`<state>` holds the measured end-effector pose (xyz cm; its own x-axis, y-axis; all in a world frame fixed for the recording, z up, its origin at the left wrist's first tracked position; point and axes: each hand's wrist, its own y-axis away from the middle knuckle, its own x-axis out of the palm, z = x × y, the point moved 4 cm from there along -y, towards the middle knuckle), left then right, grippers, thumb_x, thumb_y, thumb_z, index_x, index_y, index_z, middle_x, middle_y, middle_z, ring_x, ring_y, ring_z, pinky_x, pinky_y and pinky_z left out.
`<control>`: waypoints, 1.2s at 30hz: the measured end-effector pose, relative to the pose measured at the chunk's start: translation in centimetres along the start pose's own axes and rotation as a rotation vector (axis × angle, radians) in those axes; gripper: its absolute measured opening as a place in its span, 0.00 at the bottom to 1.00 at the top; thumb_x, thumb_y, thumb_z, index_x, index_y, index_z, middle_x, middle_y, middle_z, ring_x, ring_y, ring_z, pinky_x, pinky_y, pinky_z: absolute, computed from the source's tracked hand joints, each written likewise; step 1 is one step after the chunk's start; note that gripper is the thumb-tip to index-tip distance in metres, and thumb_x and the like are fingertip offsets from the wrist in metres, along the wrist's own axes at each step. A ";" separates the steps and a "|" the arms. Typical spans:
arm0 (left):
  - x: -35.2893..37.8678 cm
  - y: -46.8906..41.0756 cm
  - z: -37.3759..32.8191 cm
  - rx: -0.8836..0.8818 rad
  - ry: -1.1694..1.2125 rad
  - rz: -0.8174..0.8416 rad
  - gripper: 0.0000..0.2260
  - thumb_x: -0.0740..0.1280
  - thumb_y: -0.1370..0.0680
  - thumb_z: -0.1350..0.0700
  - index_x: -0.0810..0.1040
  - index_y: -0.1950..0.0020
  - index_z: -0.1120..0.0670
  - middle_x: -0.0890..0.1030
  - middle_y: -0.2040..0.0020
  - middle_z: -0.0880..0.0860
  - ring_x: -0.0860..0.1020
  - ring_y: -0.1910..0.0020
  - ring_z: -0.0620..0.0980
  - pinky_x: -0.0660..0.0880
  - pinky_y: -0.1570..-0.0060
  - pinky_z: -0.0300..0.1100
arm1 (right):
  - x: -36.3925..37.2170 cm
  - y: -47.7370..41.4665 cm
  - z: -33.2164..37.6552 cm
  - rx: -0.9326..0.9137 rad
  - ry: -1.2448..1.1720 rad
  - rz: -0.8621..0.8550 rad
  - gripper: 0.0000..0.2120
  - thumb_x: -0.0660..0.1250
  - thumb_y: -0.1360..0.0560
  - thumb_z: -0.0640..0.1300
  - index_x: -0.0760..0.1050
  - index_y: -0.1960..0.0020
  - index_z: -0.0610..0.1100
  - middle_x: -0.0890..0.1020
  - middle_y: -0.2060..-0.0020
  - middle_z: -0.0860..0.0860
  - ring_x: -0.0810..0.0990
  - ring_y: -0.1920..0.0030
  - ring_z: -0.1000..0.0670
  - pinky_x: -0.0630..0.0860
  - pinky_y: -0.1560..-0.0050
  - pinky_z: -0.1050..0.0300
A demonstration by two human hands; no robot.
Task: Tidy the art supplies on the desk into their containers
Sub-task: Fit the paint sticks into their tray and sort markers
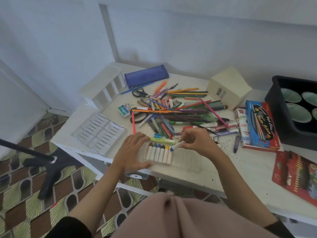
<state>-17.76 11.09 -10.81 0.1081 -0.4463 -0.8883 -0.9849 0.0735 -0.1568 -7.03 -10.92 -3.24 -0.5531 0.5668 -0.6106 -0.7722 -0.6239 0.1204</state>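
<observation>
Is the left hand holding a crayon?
No, the left hand rests against the crayon tray; the right hand pinches the blue-tipped crayon.

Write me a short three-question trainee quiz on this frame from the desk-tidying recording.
1. True or false: the right hand pinches a blue-tipped crayon.
2. What does the left hand rest on? A. the scissors B. the clear tray of crayons C. the blue pencil case
3. What colour is the highlighter lying just beyond that tray?
Key: 1 true; 2 B; 3 yellow.
</observation>
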 end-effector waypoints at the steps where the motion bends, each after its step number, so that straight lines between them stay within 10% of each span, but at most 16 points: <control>1: 0.0 0.0 0.0 0.003 0.001 -0.002 0.38 0.59 0.33 0.26 0.66 0.31 0.49 0.67 0.32 0.51 0.63 0.31 0.51 0.61 0.31 0.53 | -0.1 0.0 0.1 -0.006 0.016 0.002 0.08 0.76 0.33 0.38 0.78 0.62 0.47 0.80 0.66 0.56 0.78 0.67 0.63 0.76 0.64 0.70; 36: 0.0 0.0 0.0 0.008 -0.024 -0.010 0.37 0.62 0.33 0.28 0.66 0.31 0.49 0.68 0.32 0.51 0.61 0.29 0.52 0.60 0.30 0.55 | 4.0 -0.6 0.6 -0.092 0.346 0.344 0.03 0.72 0.29 0.41 0.80 0.55 0.45 0.78 0.60 0.54 0.76 0.61 0.57 0.75 0.58 0.64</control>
<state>-17.76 11.10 -10.80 0.1213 -0.4256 -0.8967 -0.9826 0.0767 -0.1693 -8.95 -7.94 -5.27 -0.6230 0.1174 -0.7733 -0.5233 -0.7974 0.3006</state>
